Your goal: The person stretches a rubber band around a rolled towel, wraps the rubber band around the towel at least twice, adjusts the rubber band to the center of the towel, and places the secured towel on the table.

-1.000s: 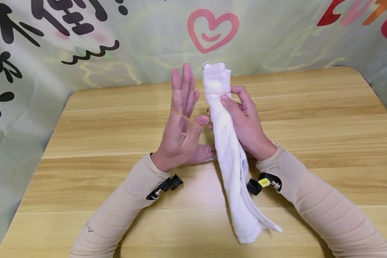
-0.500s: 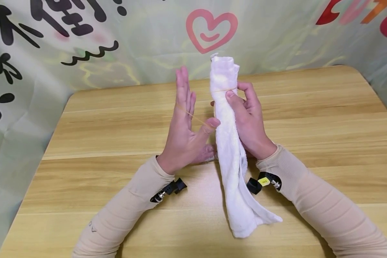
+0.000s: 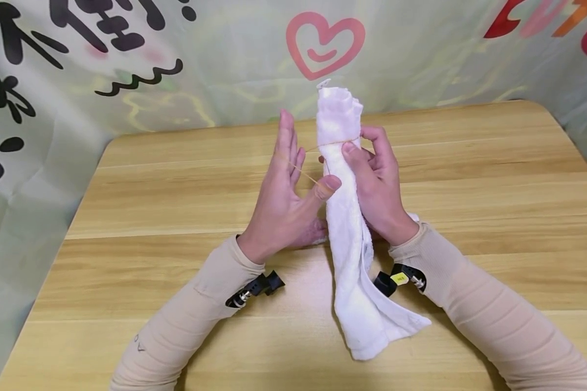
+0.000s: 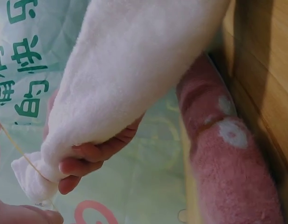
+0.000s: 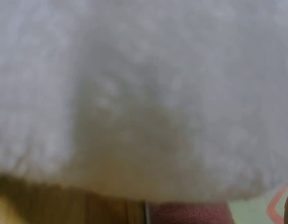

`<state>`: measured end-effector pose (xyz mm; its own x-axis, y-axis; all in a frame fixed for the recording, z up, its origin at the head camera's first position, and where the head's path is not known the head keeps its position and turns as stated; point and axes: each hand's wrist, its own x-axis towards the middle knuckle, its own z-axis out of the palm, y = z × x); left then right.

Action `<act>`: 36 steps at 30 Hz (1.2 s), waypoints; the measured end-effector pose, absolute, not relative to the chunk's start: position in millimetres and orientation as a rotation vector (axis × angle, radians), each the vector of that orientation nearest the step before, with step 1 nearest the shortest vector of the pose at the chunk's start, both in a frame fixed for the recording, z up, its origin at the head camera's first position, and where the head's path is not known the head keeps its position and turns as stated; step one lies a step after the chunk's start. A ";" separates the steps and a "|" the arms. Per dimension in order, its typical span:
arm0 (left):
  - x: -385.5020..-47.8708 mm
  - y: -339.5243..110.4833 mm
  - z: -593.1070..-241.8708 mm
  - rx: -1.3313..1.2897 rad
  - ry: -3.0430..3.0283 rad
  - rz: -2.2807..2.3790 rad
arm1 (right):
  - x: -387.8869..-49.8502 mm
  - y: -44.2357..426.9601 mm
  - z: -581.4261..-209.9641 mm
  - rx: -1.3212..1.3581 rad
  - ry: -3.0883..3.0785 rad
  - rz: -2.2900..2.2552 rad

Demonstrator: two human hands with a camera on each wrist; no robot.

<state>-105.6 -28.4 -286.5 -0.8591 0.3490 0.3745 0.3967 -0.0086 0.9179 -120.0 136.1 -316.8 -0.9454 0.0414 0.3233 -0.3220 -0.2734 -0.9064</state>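
A long folded white towel (image 3: 344, 217) stands tilted over the table, and my right hand (image 3: 379, 184) grips it near its top. The thin rubber band (image 3: 305, 172) circles the towel's upper part and stretches across to my left hand (image 3: 283, 206). That hand holds its fingers straight and its thumb apart, with the band looped over them. In the left wrist view, the right hand's fingers (image 4: 95, 156) curl round the white towel (image 4: 130, 60) just below the band. White cloth (image 5: 181, 93) fills most of the right wrist view and hides the grip.
A pink rolled towel (image 4: 232, 163) with white patches lies on the wooden table (image 3: 469, 206) behind the hands. A printed cloth backdrop (image 3: 235, 70) with a pink heart hangs along the table's far edge.
My left hand has moved right towards the towel, its band now stretched to the towel. The towel's top has shifted slightly up and right in my right hand's grip.
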 end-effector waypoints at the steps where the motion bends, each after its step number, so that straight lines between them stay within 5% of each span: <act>1: -105.7 -28.7 -285.9 -0.818 -2.197 -2.054 | -119.8 136.1 -316.8 0.355 -1.735 2.303; 36: -122.3 -46.7 -275.5 -0.591 -2.219 -2.218 | -116.1 135.0 -319.7 0.631 -2.037 2.035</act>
